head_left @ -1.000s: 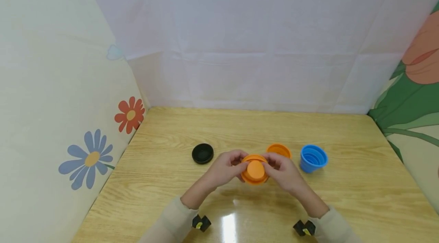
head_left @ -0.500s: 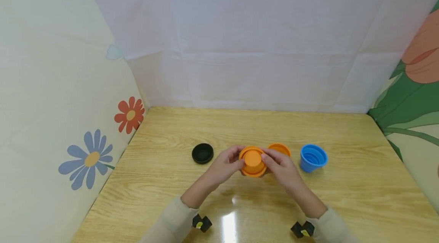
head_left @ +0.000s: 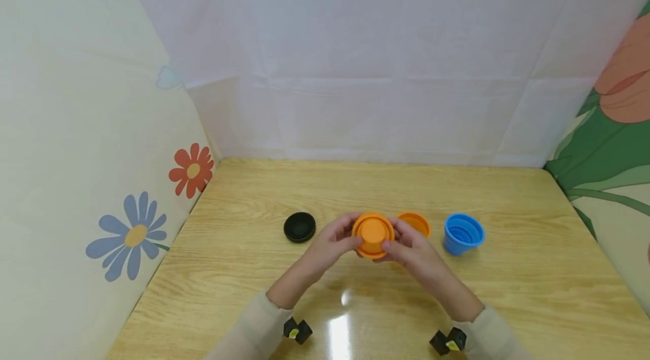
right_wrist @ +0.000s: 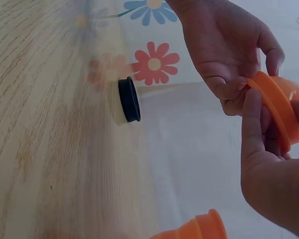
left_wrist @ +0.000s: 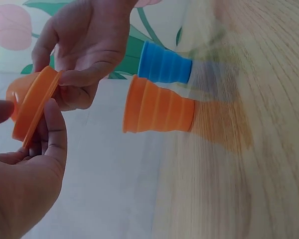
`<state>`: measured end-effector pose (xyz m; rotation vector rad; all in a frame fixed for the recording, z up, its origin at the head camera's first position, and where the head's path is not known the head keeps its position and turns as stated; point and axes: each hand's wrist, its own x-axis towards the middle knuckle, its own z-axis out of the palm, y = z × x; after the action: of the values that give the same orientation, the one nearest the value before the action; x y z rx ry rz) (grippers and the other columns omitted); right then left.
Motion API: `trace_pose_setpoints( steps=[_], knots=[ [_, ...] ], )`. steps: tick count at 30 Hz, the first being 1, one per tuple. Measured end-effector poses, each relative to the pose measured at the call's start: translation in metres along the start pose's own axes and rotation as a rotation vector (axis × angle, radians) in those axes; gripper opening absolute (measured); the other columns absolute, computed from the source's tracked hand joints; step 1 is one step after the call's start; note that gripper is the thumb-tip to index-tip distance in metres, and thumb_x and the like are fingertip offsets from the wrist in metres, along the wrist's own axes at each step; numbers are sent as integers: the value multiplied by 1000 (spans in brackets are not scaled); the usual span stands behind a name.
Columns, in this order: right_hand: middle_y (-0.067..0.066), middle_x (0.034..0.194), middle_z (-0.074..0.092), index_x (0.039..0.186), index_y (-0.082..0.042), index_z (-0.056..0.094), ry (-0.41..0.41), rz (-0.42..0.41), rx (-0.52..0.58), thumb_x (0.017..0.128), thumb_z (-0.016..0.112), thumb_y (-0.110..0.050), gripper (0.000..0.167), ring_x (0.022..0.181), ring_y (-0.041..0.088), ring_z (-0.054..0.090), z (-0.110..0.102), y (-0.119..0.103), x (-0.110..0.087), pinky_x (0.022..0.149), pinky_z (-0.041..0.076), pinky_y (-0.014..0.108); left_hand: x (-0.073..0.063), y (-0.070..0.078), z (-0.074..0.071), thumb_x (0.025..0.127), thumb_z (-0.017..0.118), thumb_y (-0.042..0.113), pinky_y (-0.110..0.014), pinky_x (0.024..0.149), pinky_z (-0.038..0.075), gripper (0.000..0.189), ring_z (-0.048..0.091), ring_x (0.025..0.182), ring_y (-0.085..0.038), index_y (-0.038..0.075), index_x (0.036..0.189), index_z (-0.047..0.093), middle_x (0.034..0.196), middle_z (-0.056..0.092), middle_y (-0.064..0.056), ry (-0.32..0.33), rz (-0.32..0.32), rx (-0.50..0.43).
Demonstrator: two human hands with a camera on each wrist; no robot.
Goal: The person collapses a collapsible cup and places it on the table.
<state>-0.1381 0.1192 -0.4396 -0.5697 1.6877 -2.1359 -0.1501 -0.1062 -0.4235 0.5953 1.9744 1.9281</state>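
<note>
An orange collapsible cup (head_left: 373,231), mostly folded flat, is held above the table between both hands. Its round base faces the head camera and bulges out past the rim. My left hand (head_left: 329,244) grips its left side, thumb on the base side and fingers behind. The right hand (head_left: 417,248) grips the opposite side the same way. In the left wrist view the folded cup (left_wrist: 35,107) is seen edge-on, with fingertips against its rim. Just behind the right hand stands a second orange cup (head_left: 418,223), extended upright; the left wrist view shows its stepped wall (left_wrist: 159,107).
An extended blue collapsible cup (head_left: 463,235) stands to the right on the wooden table (head_left: 244,286). A black cup (head_left: 299,227), folded flat, lies to the left of the hands. A white cloth (head_left: 325,66) hangs at the table's back edge, with flowered sheets at both sides.
Both hands have raised the folded orange cup slightly away from the person and tipped its base more toward the head camera. The right thumb has slid lower on it. The other cups stay put.
</note>
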Motion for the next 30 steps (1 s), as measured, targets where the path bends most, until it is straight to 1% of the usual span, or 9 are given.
trace_pose_setpoints(
  steps=[4,7,9,11,14,19,26,30],
  knots=[
    [11,132,59,147,11,33,57,-1,-25,103,55,-7,52,106,16,67,2,0,0,88,59,32,0,1,1,98,63,8,-27,83,57,56,59,109,-16,-4,148,42,136,55,-22,-26,-9,-27],
    [18,134,58,148,11,34,100,8,-56,104,55,-9,53,105,14,67,5,1,1,88,59,33,1,1,3,97,64,8,-28,84,57,57,59,110,-17,-2,148,42,136,55,-21,-7,-21,-26],
    [22,137,55,150,8,35,120,18,-74,104,56,-11,54,106,14,67,5,1,2,90,59,37,1,0,4,96,64,6,-28,84,56,56,59,109,-18,-1,148,43,136,55,-21,17,-31,-18],
    [25,141,51,151,5,35,125,26,-82,104,57,-12,55,108,14,67,6,1,2,93,58,43,2,0,5,96,63,5,-28,83,56,56,59,109,-18,-2,147,44,136,55,-22,41,-36,-10],
    [27,145,47,154,3,33,122,34,-74,103,59,-12,59,111,14,65,6,1,2,95,57,44,3,-2,6,95,63,4,-28,83,55,55,59,108,-18,-3,147,44,136,55,-23,68,-34,-4],
    [27,148,43,156,1,30,115,46,-51,101,62,-12,64,113,15,64,7,0,3,92,58,34,3,-2,7,94,63,2,-27,83,56,57,59,108,-19,-5,147,43,136,54,-25,91,-21,5],
    [28,150,42,155,1,31,130,46,-71,101,63,-12,65,114,15,63,8,1,3,92,58,32,1,-1,9,95,63,2,-26,86,56,56,58,112,-21,-5,146,42,137,54,-25,92,2,43],
    [28,150,42,155,2,30,124,35,-85,101,63,-12,65,114,15,63,8,1,3,92,58,31,0,0,9,94,62,0,-25,83,56,57,58,109,-20,-4,147,42,135,54,-24,84,2,35]
  ],
)
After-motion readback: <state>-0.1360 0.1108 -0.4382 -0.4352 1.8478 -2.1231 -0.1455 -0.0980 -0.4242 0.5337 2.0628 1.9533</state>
